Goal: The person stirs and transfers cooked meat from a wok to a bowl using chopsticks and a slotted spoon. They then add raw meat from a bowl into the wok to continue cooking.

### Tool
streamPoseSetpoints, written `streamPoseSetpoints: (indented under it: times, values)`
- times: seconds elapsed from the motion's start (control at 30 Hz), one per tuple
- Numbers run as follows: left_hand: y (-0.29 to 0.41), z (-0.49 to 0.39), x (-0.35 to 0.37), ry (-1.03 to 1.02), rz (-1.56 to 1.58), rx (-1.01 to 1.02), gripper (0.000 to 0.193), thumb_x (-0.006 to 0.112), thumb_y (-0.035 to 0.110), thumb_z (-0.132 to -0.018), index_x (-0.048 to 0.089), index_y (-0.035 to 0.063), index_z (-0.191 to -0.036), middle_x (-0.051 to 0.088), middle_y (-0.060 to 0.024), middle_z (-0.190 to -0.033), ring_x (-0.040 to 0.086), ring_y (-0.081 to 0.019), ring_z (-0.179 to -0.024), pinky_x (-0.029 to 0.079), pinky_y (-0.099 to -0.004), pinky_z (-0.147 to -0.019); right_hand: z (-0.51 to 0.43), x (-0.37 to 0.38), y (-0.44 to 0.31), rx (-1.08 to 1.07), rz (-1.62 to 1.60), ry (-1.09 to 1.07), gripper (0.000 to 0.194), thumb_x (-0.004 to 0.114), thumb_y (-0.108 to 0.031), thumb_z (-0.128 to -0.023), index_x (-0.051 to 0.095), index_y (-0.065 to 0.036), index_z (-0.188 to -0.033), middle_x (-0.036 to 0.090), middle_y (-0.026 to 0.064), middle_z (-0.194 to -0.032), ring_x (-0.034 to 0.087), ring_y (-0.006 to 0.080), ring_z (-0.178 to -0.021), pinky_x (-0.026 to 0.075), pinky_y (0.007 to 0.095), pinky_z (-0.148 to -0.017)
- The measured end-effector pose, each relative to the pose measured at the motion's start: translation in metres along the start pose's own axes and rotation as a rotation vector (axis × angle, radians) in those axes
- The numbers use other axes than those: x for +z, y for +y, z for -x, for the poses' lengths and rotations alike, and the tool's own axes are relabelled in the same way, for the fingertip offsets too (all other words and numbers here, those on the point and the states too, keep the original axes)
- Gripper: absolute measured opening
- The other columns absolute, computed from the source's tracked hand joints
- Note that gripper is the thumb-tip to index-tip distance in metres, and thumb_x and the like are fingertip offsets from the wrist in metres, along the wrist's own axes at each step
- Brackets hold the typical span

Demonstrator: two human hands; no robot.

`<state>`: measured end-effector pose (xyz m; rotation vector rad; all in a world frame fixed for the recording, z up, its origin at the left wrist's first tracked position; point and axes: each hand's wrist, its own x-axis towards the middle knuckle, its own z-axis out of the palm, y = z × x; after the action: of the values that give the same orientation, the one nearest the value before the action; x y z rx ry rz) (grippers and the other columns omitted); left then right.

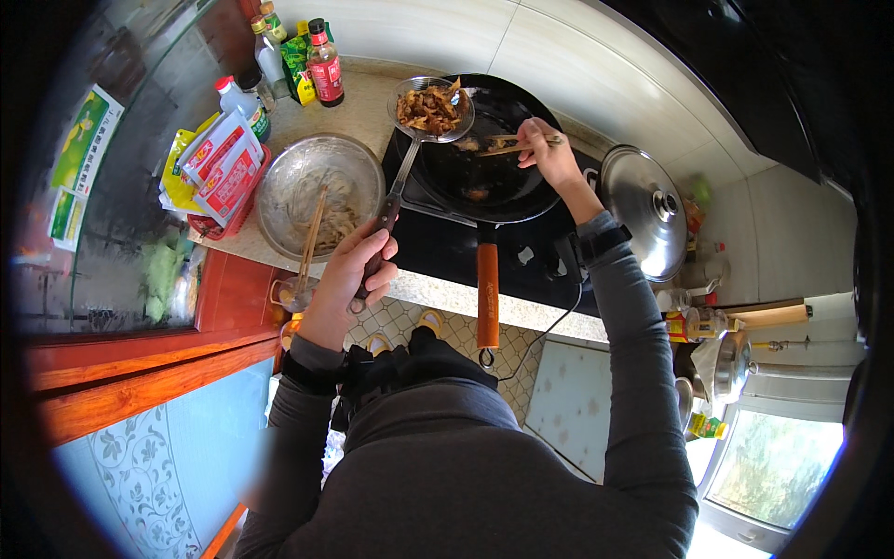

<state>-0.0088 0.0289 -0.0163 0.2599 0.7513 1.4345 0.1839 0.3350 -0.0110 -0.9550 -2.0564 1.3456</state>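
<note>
My left hand [360, 269] grips the dark wooden handle of a wire mesh skimmer [407, 164], whose basket overlaps the left rim of a black wok [517, 202]. Browned fried pieces [431, 110] fill the skimmer. In my right hand [548, 155] is a pair of wooden chopsticks [504, 149], their tips low over the wok beside a few fried bits. Another small piece [476, 193] lies in the dark oil nearer the handle. A steel bowl [271, 230] with pale battered food [339, 223] stands left of the wok, a second pair of chopsticks [312, 230] leaning in it.
Left of the bowl, a red basket [244, 202] holds seasoning packets; sauce bottles [325, 66] stand behind. A domed steel lid [646, 223] is right of the wok. The wok's orange-brown handle [488, 293] juts over the counter edge. A black cord [569, 314] hangs down in front.
</note>
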Motion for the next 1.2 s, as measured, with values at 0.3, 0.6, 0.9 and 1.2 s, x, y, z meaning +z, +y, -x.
streamPoseSetpoints:
  times: [0.3, 0.6, 0.9, 1.2]
  values:
    - [0.000, 0.006, 0.005, 0.031, -0.016, 0.015, 0.025, 0.046, 0.018, -0.097, 0.046, 0.0121, -0.121, 0.047, -0.0004, -0.081, 0.038, -0.0055, -0.042, 0.028, -0.0197, -0.030, -0.019, 0.028, -0.003, -0.093, 0.203, -0.042, 0.048, 0.047, -0.042, -0.096, 0.058, 0.002, -0.081, 0.055, 0.0062, -0.064, 0.052, 0.0133, -0.053, 0.048, 0.0297, -0.050]
    - [-0.006, 0.004, 0.004, 0.018, -0.008, -0.013, 0.025, 0.046, 0.018, -0.097, 0.046, 0.0102, -0.121, 0.047, -0.0005, -0.081, 0.038, -0.0049, -0.042, 0.028, -0.0189, -0.030, -0.001, -0.002, 0.009, 0.318, -0.275, 0.211, 0.053, 0.040, -0.046, -0.096, 0.057, 0.002, -0.079, 0.059, 0.0139, -0.066, 0.057, 0.0178, -0.049, 0.057, 0.0347, -0.049]
    - [-0.008, -0.002, 0.004, -0.033, 0.001, -0.033, 0.025, 0.045, 0.017, -0.098, 0.047, 0.0102, -0.121, 0.047, -0.0006, -0.081, 0.038, -0.0048, -0.042, 0.029, -0.0188, -0.030, 0.022, -0.027, 0.005, 0.216, -0.294, 0.302, 0.045, 0.037, -0.041, -0.096, 0.053, -0.002, -0.082, 0.055, 0.0117, -0.069, 0.057, 0.0173, -0.055, 0.059, 0.0359, -0.055]
    - [-0.007, -0.004, 0.000, -0.010, -0.018, -0.045, 0.025, 0.044, 0.018, -0.098, 0.047, 0.0108, -0.122, 0.048, -0.0003, -0.080, 0.038, -0.0053, -0.042, 0.028, -0.0195, -0.030, 0.029, -0.013, 0.007, 0.093, -0.106, 0.127, 0.040, 0.041, -0.034, -0.098, 0.054, -0.002, -0.079, 0.054, 0.0058, -0.067, 0.054, 0.0112, -0.052, 0.052, 0.0268, -0.047]
